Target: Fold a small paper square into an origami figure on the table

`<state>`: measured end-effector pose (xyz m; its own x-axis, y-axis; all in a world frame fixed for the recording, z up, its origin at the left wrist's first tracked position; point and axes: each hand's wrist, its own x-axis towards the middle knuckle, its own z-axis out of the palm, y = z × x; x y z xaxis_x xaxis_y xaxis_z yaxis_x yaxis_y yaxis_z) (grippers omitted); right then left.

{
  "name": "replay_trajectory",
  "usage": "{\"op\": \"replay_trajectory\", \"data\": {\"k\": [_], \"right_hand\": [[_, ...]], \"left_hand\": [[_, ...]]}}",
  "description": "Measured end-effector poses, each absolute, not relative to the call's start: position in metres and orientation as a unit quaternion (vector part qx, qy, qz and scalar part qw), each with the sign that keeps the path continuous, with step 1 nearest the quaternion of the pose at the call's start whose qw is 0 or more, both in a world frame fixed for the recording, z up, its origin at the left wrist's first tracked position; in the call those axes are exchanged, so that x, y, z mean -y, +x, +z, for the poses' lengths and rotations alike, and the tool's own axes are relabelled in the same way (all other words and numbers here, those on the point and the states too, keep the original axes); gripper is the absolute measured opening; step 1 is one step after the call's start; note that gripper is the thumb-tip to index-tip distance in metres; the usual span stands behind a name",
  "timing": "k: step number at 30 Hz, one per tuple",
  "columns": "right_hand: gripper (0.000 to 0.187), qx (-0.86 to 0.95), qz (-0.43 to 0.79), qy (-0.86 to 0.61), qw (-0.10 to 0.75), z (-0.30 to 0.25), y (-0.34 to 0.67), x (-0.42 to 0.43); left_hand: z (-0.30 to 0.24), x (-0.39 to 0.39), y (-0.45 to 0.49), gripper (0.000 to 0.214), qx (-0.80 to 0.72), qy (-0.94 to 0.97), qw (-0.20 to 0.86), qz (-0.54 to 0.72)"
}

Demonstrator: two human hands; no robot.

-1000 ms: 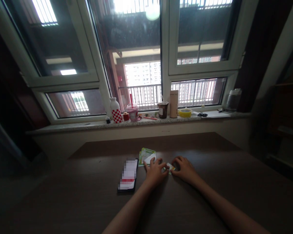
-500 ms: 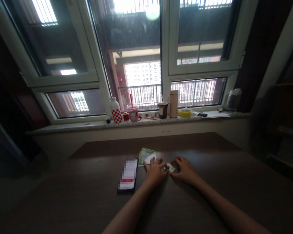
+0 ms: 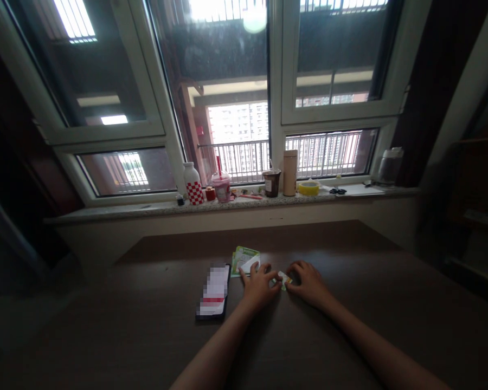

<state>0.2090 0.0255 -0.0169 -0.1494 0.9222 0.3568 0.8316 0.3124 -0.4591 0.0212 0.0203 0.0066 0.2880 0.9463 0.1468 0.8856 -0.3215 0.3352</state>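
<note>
A small white, green and orange piece of paper or card [image 3: 284, 278] lies low over the table between my two hands. My left hand [image 3: 261, 284] has its thumb and index finger closed on the left edge of the piece, its other fingers spread over the table. At the right edge, my right hand [image 3: 309, 284] holds the piece between thumb and curled index finger. Just beyond my left hand lie a few green-and-white cards [image 3: 246, 253], partly hidden by the fingers. A phone [image 3: 213, 292] with a blurred screen rests to the left of that hand.
The brown table [image 3: 146, 336] reaches toward the windowsill [image 3: 154, 207]. On the sill stand a checkered bottle [image 3: 194, 187], a pink drink cup [image 3: 221, 187], a dark cup [image 3: 271, 184], a tan flask [image 3: 289, 173], yellow tape [image 3: 308, 188], scissors [image 3: 337, 191] and a clear jug [image 3: 389, 165].
My right thumb has moved slightly left and up, closer to the index finger at the paper piece's right edge. My left hand, the cards and the phone stay where they were.
</note>
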Motion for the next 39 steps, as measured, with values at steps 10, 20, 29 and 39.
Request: {"op": "replay_trajectory", "data": {"k": [10,20,29,39], "right_hand": [[0.027,0.754,0.062,-0.588,0.287,-0.012,0.207,-0.023],[0.015,0.745,0.044,-0.602,0.282,-0.010,0.205,-0.027],[0.015,0.726,0.024,-0.629,0.277,-0.009,0.201,-0.031],[0.015,0.705,0.008,-0.653,0.278,-0.009,0.198,-0.035]], "left_hand": [[0.004,-0.023,0.021,0.021,-0.571,0.798,0.095,0.167],[0.007,-0.021,0.022,0.024,-0.580,0.796,0.087,0.150],[0.006,-0.022,0.022,0.022,-0.577,0.795,0.101,0.157],[0.010,-0.021,0.022,0.023,-0.580,0.796,0.099,0.144]]}}
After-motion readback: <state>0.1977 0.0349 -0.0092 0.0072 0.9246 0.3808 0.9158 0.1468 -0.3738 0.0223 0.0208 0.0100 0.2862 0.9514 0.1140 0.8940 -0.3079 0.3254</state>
